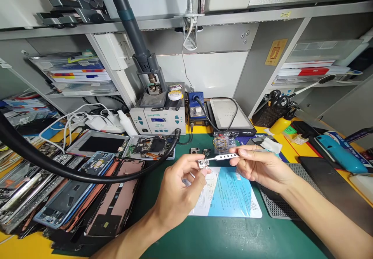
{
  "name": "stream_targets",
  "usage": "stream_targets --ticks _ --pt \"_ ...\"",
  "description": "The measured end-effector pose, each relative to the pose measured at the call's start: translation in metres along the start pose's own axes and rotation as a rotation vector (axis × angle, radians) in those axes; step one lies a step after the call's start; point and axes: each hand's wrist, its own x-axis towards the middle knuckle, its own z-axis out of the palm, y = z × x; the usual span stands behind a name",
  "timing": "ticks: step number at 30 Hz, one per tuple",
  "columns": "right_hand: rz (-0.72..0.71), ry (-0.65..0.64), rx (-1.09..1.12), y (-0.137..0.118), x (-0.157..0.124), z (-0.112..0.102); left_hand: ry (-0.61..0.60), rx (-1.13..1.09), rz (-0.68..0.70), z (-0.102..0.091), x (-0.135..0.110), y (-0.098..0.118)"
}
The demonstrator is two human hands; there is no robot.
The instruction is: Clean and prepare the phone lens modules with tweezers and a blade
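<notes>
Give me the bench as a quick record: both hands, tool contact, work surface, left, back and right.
left hand: pinching a small metal part
right hand: holding a slim tool, handle white with dark squares
tool contact: tip at the part; touching or just short, too small to tell
surface: green mat, blue-and-white sheet lying on it
left: phone parts, piled
back: grey station with buttons and display
right: mesh cup of tools, yellow bottle beside it
</notes>
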Motion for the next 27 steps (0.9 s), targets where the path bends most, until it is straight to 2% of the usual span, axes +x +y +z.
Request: stream_targets --ticks 14,21,27 --pt "-0.007 -0.043 -0.029 0.002 0.003 -0.003 -0.001 -0.059 -0.039 0.001 0.002 0.001" --pt "0.003 -0.045 -0.019 -0.001 0.002 -0.001 -0.047 -0.218 -0.260 -0.001 0.006 0.008" --pt "0.010 -0.045 0.019 -0.001 0.003 -0.003 -0.066 -0.270 -0.278 -0.003 0.012 0.011"
